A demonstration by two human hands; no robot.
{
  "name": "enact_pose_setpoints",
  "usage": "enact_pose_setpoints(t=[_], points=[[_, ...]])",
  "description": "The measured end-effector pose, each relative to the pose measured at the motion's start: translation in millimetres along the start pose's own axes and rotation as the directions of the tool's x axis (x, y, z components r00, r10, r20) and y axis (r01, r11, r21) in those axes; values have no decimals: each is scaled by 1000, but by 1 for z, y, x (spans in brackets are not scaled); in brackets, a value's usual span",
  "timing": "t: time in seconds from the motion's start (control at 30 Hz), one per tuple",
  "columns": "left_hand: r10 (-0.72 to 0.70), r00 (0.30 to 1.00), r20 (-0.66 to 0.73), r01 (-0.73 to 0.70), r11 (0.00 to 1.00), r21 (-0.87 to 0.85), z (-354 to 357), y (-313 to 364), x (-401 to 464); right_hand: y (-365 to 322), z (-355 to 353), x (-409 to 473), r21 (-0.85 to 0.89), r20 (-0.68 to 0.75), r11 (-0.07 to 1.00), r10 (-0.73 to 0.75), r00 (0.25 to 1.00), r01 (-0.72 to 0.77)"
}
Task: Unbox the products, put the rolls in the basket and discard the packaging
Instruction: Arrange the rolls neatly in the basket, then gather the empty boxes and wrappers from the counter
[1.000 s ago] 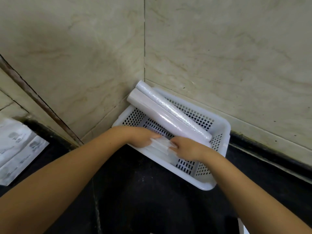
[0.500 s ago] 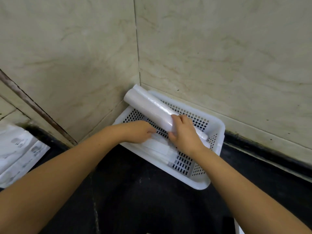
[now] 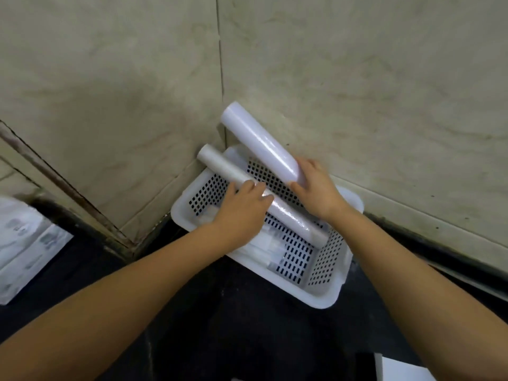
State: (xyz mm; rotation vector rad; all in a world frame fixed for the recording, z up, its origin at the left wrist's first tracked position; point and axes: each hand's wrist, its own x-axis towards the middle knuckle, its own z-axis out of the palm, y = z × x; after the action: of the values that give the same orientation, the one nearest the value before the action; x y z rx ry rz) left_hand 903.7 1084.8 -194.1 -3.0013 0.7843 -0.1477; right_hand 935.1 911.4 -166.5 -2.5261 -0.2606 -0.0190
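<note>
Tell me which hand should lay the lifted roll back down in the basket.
Right. The right hand already grips the lifted roll above the basket; the left hand is busy resting on the other roll.

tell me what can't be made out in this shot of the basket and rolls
All in the head view:
- Items on the basket floor: partly covered by the left hand; what they are is unclear.
- Lower end of the lifted roll: hidden inside the right hand.
- Printed packaging: cut by the left edge, print too blurred to read.
- White object: cut off at the bottom edge.
</note>
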Motion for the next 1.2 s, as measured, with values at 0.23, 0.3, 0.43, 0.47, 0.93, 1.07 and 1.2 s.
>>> enact_pose_setpoints(t=[0.23,0.3,0.43,0.47,0.93,1.07,1.2], points=[[-2,999,40,4,998,-61,8,-6,-18,1,26,-2,62,124,994,77,989,-85],[-18,997,71,22,998,-62,10,-6,-16,0,24,-3,9,152,996,84,985,-86],[-12,985,173,16,1000,-21,1,-5,-17,-8,8,-13,-98,200,990,117,973,-99],[-5,980,199,10,1000,-24,-4,-5,-19,-11,2,-19,-100,196,990,122,973,-103],[284,943,172,-198,898,-394,-57,84,-120,32,-73,-232,-172,263,898,437,860,-404],[375,835,403,-106,827,-552,-54,127,-163,62,-54,-307,-265,239,722,692,681,-640],[300,748,592,-118,938,-326,-27,154,-204,78,-33,-369,-266,287,603,794,535,-752]])
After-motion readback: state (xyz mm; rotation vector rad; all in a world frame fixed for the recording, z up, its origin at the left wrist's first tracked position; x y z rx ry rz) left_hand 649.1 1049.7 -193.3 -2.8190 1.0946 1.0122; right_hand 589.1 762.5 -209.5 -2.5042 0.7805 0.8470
